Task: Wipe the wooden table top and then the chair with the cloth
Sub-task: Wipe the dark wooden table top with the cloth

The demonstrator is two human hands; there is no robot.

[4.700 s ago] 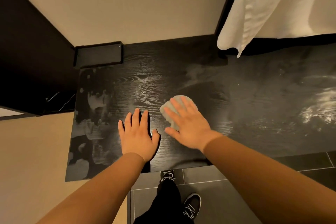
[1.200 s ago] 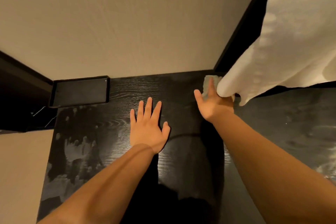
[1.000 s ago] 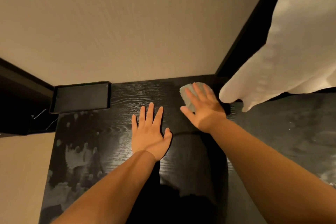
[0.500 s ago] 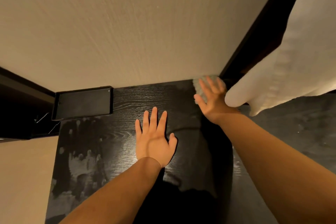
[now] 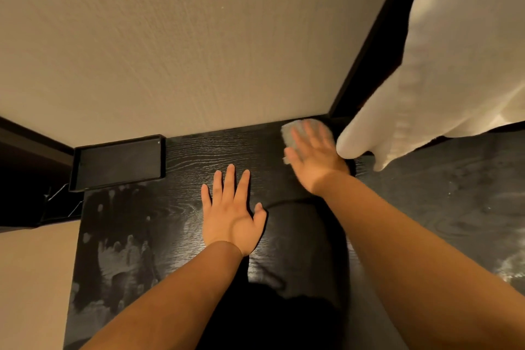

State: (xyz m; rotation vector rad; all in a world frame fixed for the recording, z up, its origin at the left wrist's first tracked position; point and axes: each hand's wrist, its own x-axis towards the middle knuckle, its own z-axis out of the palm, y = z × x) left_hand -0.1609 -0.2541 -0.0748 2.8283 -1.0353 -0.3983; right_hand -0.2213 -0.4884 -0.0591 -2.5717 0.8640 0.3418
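Both forearms reach from the near edge over the dark wood-grain surface. Pale smears and hand-shaped prints cover the surface along its left edge, from the near corner towards the far one. The left hand lies flat, palm down, around the middle of the visible surface, with fingers straight and slightly spread and the thumb out to the side; it holds nothing. The right hand is farther away, at the far edge, slightly blurred, with its fingers extended and pressing down on the cloth. The cloth is a pale grey wad lying on the surface against the far edge, partly covered by the fingers. A shallow black tray sits in the far left corner. A beige wall rises directly behind the far edge. White fabric hangs at the right, its lower tip just beside the right hand
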